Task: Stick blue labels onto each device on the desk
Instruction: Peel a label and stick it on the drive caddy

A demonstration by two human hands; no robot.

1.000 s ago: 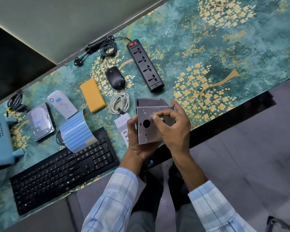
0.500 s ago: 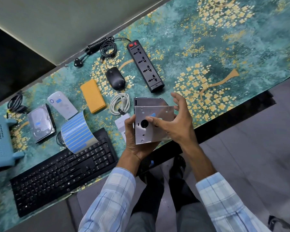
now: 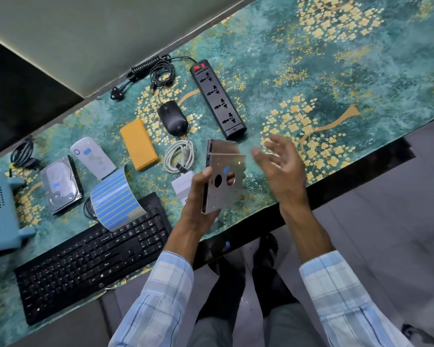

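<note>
Evidently stiff, light and sharp-edged, the labelled drive (image 3: 223,182) sat over the counter's (image 3: 361,71) near edge, gripped edgewise by the left hand (image 3: 198,199); right hand (image 3: 281,166) spread, empty.

Teal flowered bench (image 3: 361,71) running diagonally. Lying on it: keyboard (image 3: 90,266) lower left, label sheet (image 3: 115,199), hard drive (image 3: 60,184), power bank (image 3: 138,144), mouse (image 3: 173,118), power strip (image 3: 217,97) centre.

We saw the silver drive caddy (image 3: 223,182) tilted above the near desk edge, a blue label (image 3: 226,169) on its face. The curled label sheet (image 3: 115,197) stood left, by the keyboard.
</note>
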